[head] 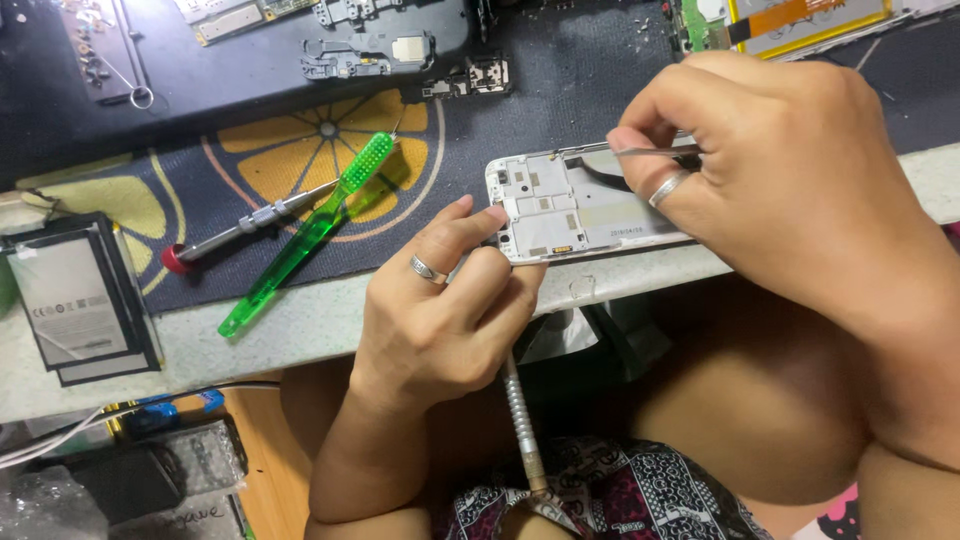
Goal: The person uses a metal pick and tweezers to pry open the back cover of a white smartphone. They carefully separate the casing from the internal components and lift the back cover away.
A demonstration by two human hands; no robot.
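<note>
green toothbrush (305, 235) and red-capped screwdriver (245, 223) on a lemon-print mat (250, 150), flat battery (80, 298) nearby

The left hand (440, 320) comes up from the bottom of the view. Its forearm is bare and points up. The fingers are curled into a loose fist, and the first finger and thumb reach forward with their tips close together. There is a ring on one finger. The right hand (770, 170) comes in from the right side, and it is bigger in the view. Its back faces up. Its fingers bend down and pinch together. It wears a ring too. The two hands are near each other but not touching.
</note>
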